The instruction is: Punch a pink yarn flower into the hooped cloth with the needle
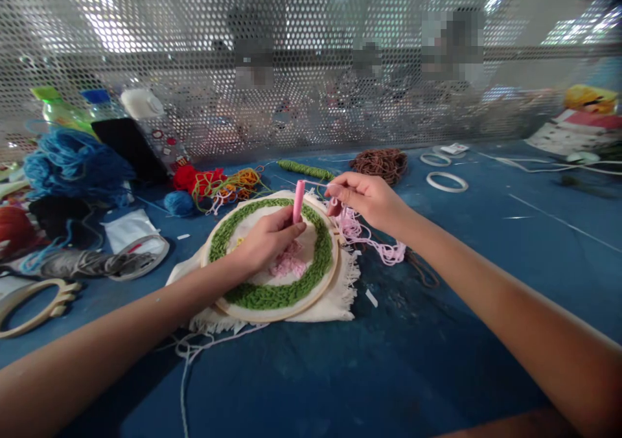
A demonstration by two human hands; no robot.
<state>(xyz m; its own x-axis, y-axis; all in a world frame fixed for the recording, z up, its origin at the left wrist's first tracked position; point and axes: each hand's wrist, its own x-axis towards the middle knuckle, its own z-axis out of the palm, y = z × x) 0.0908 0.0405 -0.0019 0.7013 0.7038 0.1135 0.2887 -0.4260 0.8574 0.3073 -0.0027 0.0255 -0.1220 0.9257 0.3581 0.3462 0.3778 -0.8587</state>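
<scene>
My left hand (266,240) grips a pink punch needle (298,201), which stands nearly upright with its lower end among my fingers. Beneath it, a round wooden embroidery hoop (272,315) holds cream cloth (335,305) with a ring of green yarn loops (276,295) and a patch of pink loops (287,265). My right hand (367,198) pinches a thin pink yarn strand (315,184) above the hoop's far right rim. That strand runs across to the needle's top. A loose tangle of pink yarn (364,237) lies below my right hand.
The blue work surface (437,282) holds a blue yarn heap (72,166), red yarn (192,179), brown yarn (380,164), a wooden hoop frame (34,306) and white rings (447,181). Bottles (63,111) stand far left. A perforated metal screen (291,88) stands behind.
</scene>
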